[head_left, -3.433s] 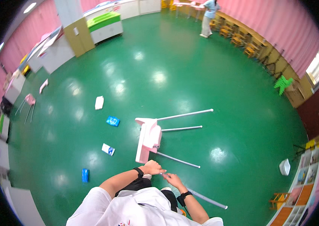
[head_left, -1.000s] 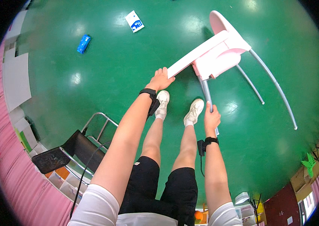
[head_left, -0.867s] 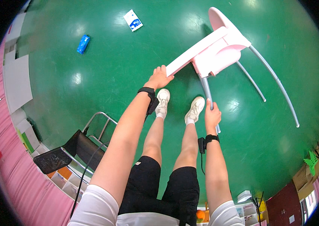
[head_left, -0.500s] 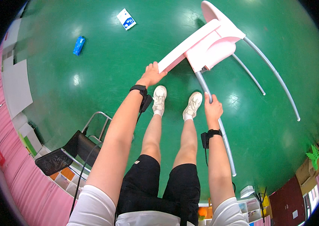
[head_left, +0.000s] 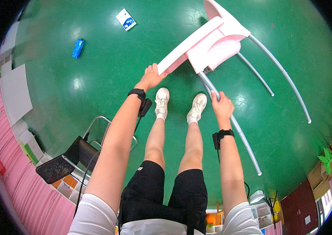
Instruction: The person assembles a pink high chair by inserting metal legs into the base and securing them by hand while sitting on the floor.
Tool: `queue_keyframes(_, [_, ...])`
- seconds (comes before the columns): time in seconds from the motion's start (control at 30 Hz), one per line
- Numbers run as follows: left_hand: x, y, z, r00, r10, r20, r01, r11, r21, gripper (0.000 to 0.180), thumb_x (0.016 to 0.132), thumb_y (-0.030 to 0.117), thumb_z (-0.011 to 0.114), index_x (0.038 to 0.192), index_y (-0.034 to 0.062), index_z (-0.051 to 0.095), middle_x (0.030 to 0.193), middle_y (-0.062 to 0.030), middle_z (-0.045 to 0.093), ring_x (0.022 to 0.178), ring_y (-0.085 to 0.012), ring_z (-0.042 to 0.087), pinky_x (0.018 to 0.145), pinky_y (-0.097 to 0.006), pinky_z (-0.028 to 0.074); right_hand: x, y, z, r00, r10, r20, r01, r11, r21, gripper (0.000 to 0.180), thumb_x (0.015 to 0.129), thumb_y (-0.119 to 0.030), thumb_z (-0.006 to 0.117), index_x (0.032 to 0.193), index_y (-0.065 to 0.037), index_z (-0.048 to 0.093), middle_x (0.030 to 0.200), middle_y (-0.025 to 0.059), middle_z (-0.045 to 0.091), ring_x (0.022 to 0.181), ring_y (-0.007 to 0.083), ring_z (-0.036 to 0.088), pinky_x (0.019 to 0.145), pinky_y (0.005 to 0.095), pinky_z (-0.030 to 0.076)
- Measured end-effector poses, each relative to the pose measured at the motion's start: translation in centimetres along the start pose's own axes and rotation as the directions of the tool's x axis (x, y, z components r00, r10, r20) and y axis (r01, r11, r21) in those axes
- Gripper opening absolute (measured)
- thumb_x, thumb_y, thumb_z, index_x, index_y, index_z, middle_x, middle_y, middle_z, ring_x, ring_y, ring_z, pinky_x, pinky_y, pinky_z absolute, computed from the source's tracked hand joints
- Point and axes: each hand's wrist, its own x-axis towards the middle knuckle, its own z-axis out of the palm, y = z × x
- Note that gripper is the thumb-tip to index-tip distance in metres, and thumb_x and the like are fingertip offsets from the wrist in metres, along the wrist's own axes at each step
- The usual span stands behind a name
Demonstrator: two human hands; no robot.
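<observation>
Both hands are gripping the pink high chair [head_left: 213,43] tipped over the green floor [head_left: 95,70], left hand [head_left: 152,75] clamping its tray edge, right hand [head_left: 221,106] wrapping a grey leg [head_left: 228,117], so I'm keeping both grips firm and level.

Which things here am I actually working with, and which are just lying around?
In hand:
- pink high chair, tray edge in left hand
- its grey leg, in right hand

Lying about:
- blue packet
- white-and-blue packet
- black folding chair
</observation>
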Motion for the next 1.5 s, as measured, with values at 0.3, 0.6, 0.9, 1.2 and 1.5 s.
queue_keyframes(0.3, [0.0,-0.4,0.0,1.000,-0.019,0.013,0.019,1.000,0.021,0.067,0.082,0.053,0.055,0.119,0.0003,0.038,0.120,-0.0233,0.045,0.113,-0.0398,0.044,0.093,-0.049,0.039,-0.9,-3.3,1.3,0.992,0.119,0.039,-0.120,0.992,0.044,0.052,0.086,-0.058,0.046,0.085,-0.009,0.061,0.074,0.0189,0.065,0.071,0.0397,0.064,0.063,0.0492,0.050])
queue_keyframes(0.6, [0.1,-0.2,-0.2,1.000,-0.014,0.027,0.012,0.999,0.048,0.068,0.081,0.052,0.056,0.122,0.0013,0.037,0.121,-0.0220,0.045,0.114,-0.0389,0.044,0.092,-0.051,0.039,0.3,-3.2,2.5,1.000,0.023,0.014,-0.023,1.000,0.004,0.050,0.090,-0.054,0.042,0.085,-0.007,0.056,0.075,0.0200,0.065,0.069,0.0397,0.063,0.061,0.0501,0.049])
queue_keyframes(0.9, [0.0,0.0,-0.4,1.000,-0.005,0.027,0.005,1.000,0.025,0.065,0.080,0.048,0.058,0.122,0.0023,0.038,0.121,-0.0208,0.046,0.114,-0.0377,0.044,0.092,-0.050,0.039,1.0,-1.8,2.7,0.978,-0.139,0.155,0.120,0.984,0.131,0.043,0.095,-0.044,0.040,0.091,-0.002,0.048,0.079,0.0249,0.063,0.074,0.0441,0.061,0.066,0.0535,0.048])
queue_keyframes(1.2, [-0.1,-0.2,-0.6,1.000,-0.007,0.026,0.007,1.000,0.019,0.064,0.081,0.045,0.060,0.123,0.0023,0.038,0.120,-0.0208,0.046,0.115,-0.0371,0.043,0.092,-0.050,0.039,1.0,-4.1,1.8,0.972,-0.174,0.158,0.174,0.985,0.013,0.035,0.097,-0.039,0.036,0.096,-0.004,0.041,0.086,0.0223,0.062,0.073,0.0433,0.062,0.064,0.0515,0.051])
queue_keyframes(1.5, [-0.4,0.5,-0.5,1.000,-0.007,0.023,0.007,1.000,0.020,0.062,0.081,0.043,0.060,0.122,0.0021,0.038,0.120,-0.0207,0.045,0.114,-0.0372,0.043,0.092,-0.049,0.040,3.1,-5.0,2.8,0.972,-0.178,0.155,0.180,0.984,-0.001,0.038,0.096,-0.041,0.036,0.095,-0.004,0.042,0.084,0.0230,0.063,0.072,0.0418,0.063,0.062,0.0513,0.051])
